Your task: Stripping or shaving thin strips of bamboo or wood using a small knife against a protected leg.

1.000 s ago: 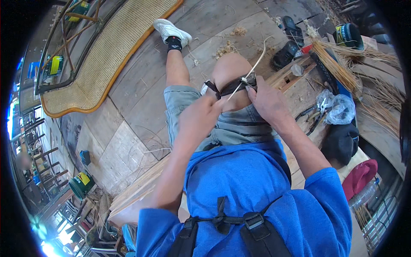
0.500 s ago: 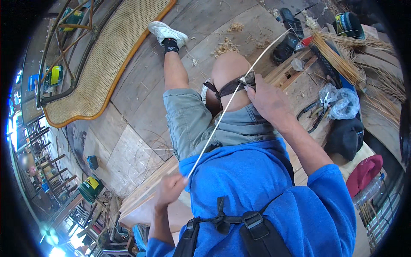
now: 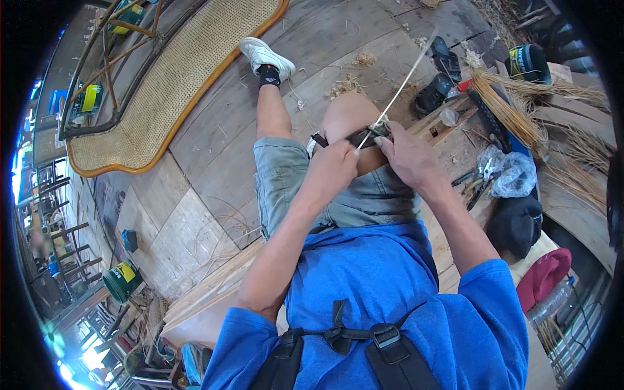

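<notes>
A thin, pale rattan strip (image 3: 406, 81) crosses a dark cloth band (image 3: 357, 137) tied around my bent right knee. My left hand (image 3: 330, 170) is closed on the strip just on the near side of the band. Against the band, my right hand (image 3: 413, 155) is closed, its thumb pressing down where the strip passes. Pale shavings show at that spot, but whatever lies under the right fingers is hidden. Beyond the knee, the strip's far end stretches up and to the right.
A woven cane panel with an orange-brown frame (image 3: 188, 78) lies at the upper left. On the right are a rattan bundle (image 3: 507, 107), black sandals (image 3: 434, 91), pliers (image 3: 486, 170), a plastic bag (image 3: 517, 172) and a black cap (image 3: 517, 224). Shavings (image 3: 344, 86) litter the board floor.
My left hand has moved from beside my left hip up to the knee, and now grips the strip near the band. My right hand stays at the band.
</notes>
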Tool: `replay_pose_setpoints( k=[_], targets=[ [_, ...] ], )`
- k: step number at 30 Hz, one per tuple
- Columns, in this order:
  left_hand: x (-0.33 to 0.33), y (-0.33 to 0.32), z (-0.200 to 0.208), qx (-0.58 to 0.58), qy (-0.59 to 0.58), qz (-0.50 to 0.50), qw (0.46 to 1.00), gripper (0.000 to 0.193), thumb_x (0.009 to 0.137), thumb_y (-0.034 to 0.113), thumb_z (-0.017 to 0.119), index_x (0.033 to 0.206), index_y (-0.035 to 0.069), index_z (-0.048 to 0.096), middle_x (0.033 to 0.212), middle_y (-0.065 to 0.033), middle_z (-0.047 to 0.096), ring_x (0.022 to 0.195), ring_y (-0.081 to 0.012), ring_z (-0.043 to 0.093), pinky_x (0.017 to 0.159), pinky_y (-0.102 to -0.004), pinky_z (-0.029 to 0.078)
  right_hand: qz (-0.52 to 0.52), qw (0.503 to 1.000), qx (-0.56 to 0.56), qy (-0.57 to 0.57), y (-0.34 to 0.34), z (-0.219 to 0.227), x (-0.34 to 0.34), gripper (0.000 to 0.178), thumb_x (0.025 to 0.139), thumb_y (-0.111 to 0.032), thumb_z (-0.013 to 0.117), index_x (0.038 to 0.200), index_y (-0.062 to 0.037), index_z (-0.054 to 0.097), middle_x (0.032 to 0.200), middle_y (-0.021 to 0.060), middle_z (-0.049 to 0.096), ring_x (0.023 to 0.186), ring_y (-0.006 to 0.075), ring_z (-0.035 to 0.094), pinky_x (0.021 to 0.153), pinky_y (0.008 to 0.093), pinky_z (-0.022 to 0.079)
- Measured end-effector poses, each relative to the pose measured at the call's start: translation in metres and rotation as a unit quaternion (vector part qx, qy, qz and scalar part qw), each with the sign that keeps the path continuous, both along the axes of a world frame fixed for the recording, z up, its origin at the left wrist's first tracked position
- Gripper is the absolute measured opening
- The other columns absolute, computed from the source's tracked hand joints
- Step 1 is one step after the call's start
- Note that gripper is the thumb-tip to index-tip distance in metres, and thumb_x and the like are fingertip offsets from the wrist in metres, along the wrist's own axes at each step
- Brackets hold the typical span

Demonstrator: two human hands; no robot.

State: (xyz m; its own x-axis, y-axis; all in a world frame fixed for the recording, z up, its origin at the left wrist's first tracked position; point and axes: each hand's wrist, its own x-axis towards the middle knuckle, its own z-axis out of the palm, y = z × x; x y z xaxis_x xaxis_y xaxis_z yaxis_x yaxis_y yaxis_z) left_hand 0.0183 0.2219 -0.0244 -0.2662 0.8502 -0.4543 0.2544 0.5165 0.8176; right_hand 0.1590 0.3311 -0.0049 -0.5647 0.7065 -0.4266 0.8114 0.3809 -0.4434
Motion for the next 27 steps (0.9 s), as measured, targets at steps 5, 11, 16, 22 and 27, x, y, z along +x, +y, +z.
replay_pose_setpoints(
  k=[5, 11, 16, 22, 27],
  targets=[
    [-0.011, -0.109, 0.004, -0.114, 0.003, 0.057, 0.992, 0.022, 0.088, 0.021, 0.047, 0.081, 0.002, 0.055, 0.060, -0.0023, 0.053, 0.053, -0.0121, 0.050, 0.052, -0.0271, 0.041, -0.012, 0.999, 0.019, 0.023, 0.004, -0.007, 0.009, 0.046, 0.089, -0.037, 0.044, 0.119, -0.0027, 0.043, 0.092, 0.0254, 0.061, 0.090, 0.0424, 0.057, 0.077, 0.0503, 0.043],
    [0.013, -0.084, 0.013, -0.035, 0.047, 0.117, 0.991, 0.023, 0.087, 0.020, 0.049, 0.083, -0.002, 0.055, 0.072, -0.0182, 0.057, 0.068, -0.0294, 0.058, 0.063, -0.0368, 0.045, -0.097, 0.979, -0.114, 0.138, 0.023, -0.006, 0.026, 0.044, 0.088, -0.038, 0.044, 0.103, 0.0007, 0.056, 0.091, 0.0240, 0.061, 0.092, 0.0384, 0.059, 0.078, 0.0419, 0.044],
    [0.012, -0.002, -0.011, 0.048, 0.010, 0.078, 0.996, 0.025, 0.087, 0.022, 0.048, 0.085, -0.002, 0.056, 0.078, -0.0228, 0.059, 0.075, -0.0378, 0.058, 0.066, -0.0401, 0.045, -0.064, 0.994, -0.026, 0.083, 0.010, -0.010, 0.016, 0.046, 0.088, -0.038, 0.043, 0.111, 0.0001, 0.051, 0.090, 0.0245, 0.061, 0.089, 0.0402, 0.059, 0.077, 0.0458, 0.045],
    [0.011, -0.018, -0.006, -0.005, -0.009, 0.070, 0.997, 0.024, 0.088, 0.020, 0.047, 0.087, -0.002, 0.056, 0.074, -0.0208, 0.057, 0.070, -0.0311, 0.058, 0.064, -0.0381, 0.045, 0.021, 0.998, 0.026, -0.050, -0.014, 0.003, -0.004, 0.045, 0.089, -0.039, 0.043, 0.114, -0.0020, 0.041, 0.083, 0.0236, 0.062, 0.080, 0.0404, 0.060, 0.070, 0.0496, 0.046],
    [-0.016, -0.115, 0.030, -0.096, -0.111, 0.034, 0.989, 0.022, 0.090, 0.021, 0.047, 0.085, 0.001, 0.054, 0.063, -0.0052, 0.047, 0.059, -0.0125, 0.047, 0.056, -0.0291, 0.041, 0.008, 0.997, 0.048, -0.062, -0.015, -0.005, -0.003, 0.037, 0.089, -0.038, 0.045, 0.104, -0.0035, 0.044, 0.079, 0.0217, 0.063, 0.075, 0.0396, 0.061, 0.064, 0.0500, 0.047]
  ],
)
